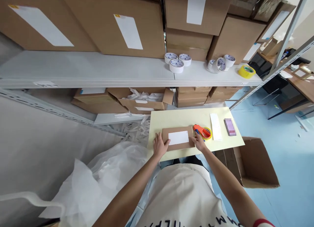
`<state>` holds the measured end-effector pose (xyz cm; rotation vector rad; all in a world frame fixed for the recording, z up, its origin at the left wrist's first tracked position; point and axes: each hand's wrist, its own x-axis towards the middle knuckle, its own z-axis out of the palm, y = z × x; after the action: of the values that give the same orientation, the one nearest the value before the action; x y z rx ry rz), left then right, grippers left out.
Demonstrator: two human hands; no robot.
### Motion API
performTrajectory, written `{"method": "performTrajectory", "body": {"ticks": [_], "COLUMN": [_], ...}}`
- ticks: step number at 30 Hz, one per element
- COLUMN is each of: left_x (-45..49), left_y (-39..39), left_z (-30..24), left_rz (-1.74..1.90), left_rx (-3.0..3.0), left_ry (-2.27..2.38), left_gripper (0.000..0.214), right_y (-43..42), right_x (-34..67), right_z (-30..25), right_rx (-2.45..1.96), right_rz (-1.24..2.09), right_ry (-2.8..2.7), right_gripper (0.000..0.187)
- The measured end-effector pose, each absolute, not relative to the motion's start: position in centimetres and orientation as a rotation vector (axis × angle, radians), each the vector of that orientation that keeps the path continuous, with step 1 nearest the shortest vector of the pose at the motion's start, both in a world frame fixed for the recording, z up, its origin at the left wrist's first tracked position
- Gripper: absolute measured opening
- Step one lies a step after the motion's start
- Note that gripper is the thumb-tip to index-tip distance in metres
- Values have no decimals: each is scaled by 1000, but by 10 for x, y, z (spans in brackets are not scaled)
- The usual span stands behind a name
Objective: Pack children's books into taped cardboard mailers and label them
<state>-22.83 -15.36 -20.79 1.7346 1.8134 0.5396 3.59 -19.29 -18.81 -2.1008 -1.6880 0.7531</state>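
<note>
A small closed cardboard box with a white label on its top lies on a pale yellow tabletop. My left hand grips its left end, thumb over the top edge and fingers along the side. At the opposite end, my right hand holds the box with the thumb side against its edge. Just beyond my right fingers is an orange tape dispenser with a yellow-rimmed roll. The undersides of both hands are hidden.
A white paper strip and a blurred purple item lie at the table's right. An open carton stands on the floor. Tape rolls and large boxes fill the shelf ahead. White packing sheets heap up at left.
</note>
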Motion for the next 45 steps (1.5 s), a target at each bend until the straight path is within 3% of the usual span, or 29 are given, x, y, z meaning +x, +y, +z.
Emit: {"method": "performTrajectory", "body": {"ticks": [8,11,14,21,29,31,36,39,45], "left_x": [-180,-167,-160,-141,-123,-116,-56,-6,43], "left_y": [-162,-155,-151,-137,-104,-98,-86,-75,-62], "left_z": [-172,-166,-167,-168,-163,-156,-121,-103,-95], "left_rz": [163,53,-22,-157,-232,-165,230,96,-254], "left_rx": [2365,2415,2424,2374,2313,2247,1867,1479,1036], "left_ry": [1383,1365,1410,1488,1563,1583,1538,1422,1201], "left_gripper": [115,118,114,111,113,107,60,52,38], "right_y": [-226,-207,-185,-155,-146,-156,-193,-213,-230], "right_x": [90,85,74,87,165,180,186,179,175], "right_z": [-184,-180,-182,-189,-161,-162,-181,-192,-199], "right_rx": [-2231,-2363,-2533,-2527,-1998,-1781,-1516,-1469,-1312], "right_rz": [641,710,812,980,1234,1320,1484,1562,1726], "right_ry": [-1790,-1893,-1912,-1811,-1132,-898,-488,-422,-414], "right_gripper": [58,73,75,32,28,29,56,65,64]}}
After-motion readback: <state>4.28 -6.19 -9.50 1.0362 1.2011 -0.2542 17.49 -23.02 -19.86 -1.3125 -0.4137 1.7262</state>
